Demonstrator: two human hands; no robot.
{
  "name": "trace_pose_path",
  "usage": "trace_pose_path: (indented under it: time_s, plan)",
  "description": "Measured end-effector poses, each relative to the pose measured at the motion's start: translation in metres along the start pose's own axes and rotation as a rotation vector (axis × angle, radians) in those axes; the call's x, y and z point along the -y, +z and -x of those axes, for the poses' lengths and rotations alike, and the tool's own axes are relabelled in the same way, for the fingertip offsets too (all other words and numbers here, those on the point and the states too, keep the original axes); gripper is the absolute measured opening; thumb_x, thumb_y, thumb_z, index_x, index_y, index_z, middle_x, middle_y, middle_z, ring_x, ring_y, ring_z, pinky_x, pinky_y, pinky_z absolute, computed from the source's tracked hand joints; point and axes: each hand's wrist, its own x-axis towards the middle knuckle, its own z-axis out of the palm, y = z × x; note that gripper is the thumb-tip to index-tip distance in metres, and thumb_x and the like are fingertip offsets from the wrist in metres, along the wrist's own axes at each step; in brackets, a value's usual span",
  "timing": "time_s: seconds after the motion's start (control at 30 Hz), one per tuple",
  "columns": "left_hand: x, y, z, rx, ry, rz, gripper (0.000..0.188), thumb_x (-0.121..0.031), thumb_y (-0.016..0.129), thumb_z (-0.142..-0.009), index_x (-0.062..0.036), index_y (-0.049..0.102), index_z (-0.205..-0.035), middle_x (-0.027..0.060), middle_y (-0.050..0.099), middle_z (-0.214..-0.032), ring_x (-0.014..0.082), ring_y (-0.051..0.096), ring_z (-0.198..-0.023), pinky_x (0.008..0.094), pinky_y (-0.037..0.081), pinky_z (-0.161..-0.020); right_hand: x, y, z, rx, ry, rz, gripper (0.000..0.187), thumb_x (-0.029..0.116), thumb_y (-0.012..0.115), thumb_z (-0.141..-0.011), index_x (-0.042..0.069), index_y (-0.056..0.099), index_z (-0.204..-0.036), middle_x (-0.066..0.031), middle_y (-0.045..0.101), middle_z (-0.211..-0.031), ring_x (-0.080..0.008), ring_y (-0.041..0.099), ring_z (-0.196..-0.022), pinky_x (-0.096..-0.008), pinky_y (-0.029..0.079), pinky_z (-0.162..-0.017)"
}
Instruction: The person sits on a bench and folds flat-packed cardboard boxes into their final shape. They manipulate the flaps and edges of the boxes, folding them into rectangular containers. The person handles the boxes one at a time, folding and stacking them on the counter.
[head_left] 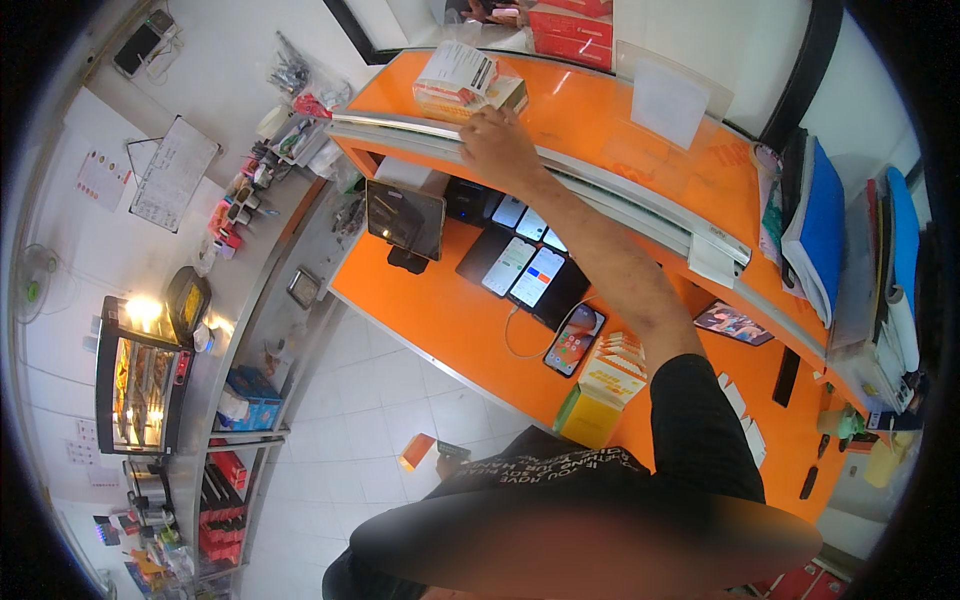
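My right arm reaches up across the orange counter. At the upper ledge [620, 100], my right hand [498, 145] has its fingers curled against the near side of a small white and yellow carton [510, 92]. What the fingertips hold, if anything, is hidden. White printed papers [455, 70] lie on top of that carton. Low beside my body, my left hand [452, 464] is closed on a small orange and white folded card [418, 452], with a dark strip at its right end. Most of that hand is behind the black shirt.
On the lower orange desk [400, 305] are several lit phones [538, 277], one phone [575, 340] by a cable, a tablet on a stand [405, 220], and a yellow box of cards [600, 390]. Blue folders [812, 230] stand at right. A lit food warmer [145, 380] is at left.
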Motion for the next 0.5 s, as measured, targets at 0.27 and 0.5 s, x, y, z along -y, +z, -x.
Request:
trace_pose_path:
  time_s: [0.27, 0.5]
  plan:
    - [-0.025, 0.015, -0.01, -0.012, 0.016, -0.006, 0.036, -0.025, 0.072, -0.086, 0.003, 0.064, -0.108, 0.0225, 0.071, -0.097, 0.0395, 0.068, -0.094, 0.0463, 0.052, -0.079, -0.022, -0.008, -0.018, 0.264, 0.175, -0.021, 0.024, 0.027, 0.054, -0.094, 0.013, 0.07, -0.105, -0.0109, 0.072, -0.091, -0.0272, 0.069, -0.096, -0.0458, 0.047, -0.088]
    - [-0.035, 0.034, -0.016, -0.032, 0.014, -0.006, 0.035, -0.024, 0.071, -0.087, 0.0032, 0.064, -0.108, 0.0224, 0.071, -0.097, 0.0396, 0.068, -0.093, 0.046, 0.052, -0.079, -0.029, 0.022, -0.059, 0.162, 0.128, 0.074, 0.027, 0.025, 0.049, -0.098, 0.015, 0.067, -0.114, -0.0119, 0.073, -0.097, -0.0287, 0.072, -0.088, -0.0481, 0.05, -0.074]
